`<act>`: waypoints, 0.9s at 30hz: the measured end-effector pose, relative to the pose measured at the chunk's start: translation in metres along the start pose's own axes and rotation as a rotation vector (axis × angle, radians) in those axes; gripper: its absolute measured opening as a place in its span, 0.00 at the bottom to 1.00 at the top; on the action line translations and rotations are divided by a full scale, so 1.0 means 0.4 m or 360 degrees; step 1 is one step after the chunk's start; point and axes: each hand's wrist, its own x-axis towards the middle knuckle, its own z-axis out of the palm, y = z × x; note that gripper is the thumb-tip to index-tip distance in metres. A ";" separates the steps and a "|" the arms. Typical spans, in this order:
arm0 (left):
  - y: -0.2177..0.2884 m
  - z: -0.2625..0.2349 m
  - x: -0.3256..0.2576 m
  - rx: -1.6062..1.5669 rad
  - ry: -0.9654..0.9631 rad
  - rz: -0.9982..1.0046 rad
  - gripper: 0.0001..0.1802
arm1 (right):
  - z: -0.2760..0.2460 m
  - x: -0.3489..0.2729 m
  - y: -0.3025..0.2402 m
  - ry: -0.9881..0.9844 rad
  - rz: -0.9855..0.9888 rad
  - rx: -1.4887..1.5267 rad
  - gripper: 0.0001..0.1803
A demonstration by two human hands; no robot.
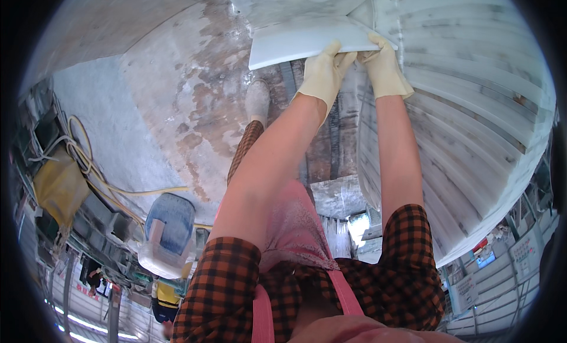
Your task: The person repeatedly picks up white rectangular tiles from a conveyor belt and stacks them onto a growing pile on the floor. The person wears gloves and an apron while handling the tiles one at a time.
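Both my hands wear cream rubber gloves and reach forward to the near edge of a smooth white sheet (289, 44). My left hand (323, 76) grips that edge, its thumb on top and the fingers curled underneath. Close beside it, my right hand (383, 65) holds the same edge near the sheet's right corner, thumb also on top. The fingertips under the sheet are hidden. On the right, touching or nearly touching the corner, rises a tall stack of similar white sheets (466, 118) with uneven, layered edges.
Stained, wet-looking floor (177, 124) spreads to the left, with my shoe (257, 98) on it. A blue seat (171, 216) partly wrapped in clear plastic stands at lower left. Yellowish hoses (94, 171) and a yellow cloth (62, 180) lie among clutter at the left edge.
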 end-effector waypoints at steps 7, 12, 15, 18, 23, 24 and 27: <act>0.034 -0.002 -0.091 0.0680 -0.0115 0.0406 0.31 | 0.150 -0.012 -0.047 0.0221 0.0051 0.0022 0.27; 0.056 -0.127 -0.238 0.0577 0.0298 0.0089 0.27 | 0.244 -0.075 -0.026 0.0230 0.0083 -0.0059 0.32; 0.053 -0.159 -0.257 0.0427 0.0422 0.0089 0.24 | 0.261 -0.112 0.057 0.0051 0.0174 -0.0056 0.29; 0.045 -0.153 -0.245 0.0463 0.0462 0.0145 0.21 | 0.254 -0.097 0.111 0.0198 0.0187 0.0133 0.25; 0.050 -0.145 -0.232 0.0489 0.0420 0.0192 0.19 | 0.225 -0.055 0.125 0.0351 0.0184 0.0341 0.22; 0.053 -0.146 -0.232 0.0489 0.0442 0.0168 0.18 | 0.225 -0.054 0.123 0.0336 0.0202 0.0296 0.22; 0.061 -0.149 -0.228 0.0506 0.0447 0.0163 0.18 | 0.244 -0.066 0.111 0.0279 0.0147 0.0143 0.22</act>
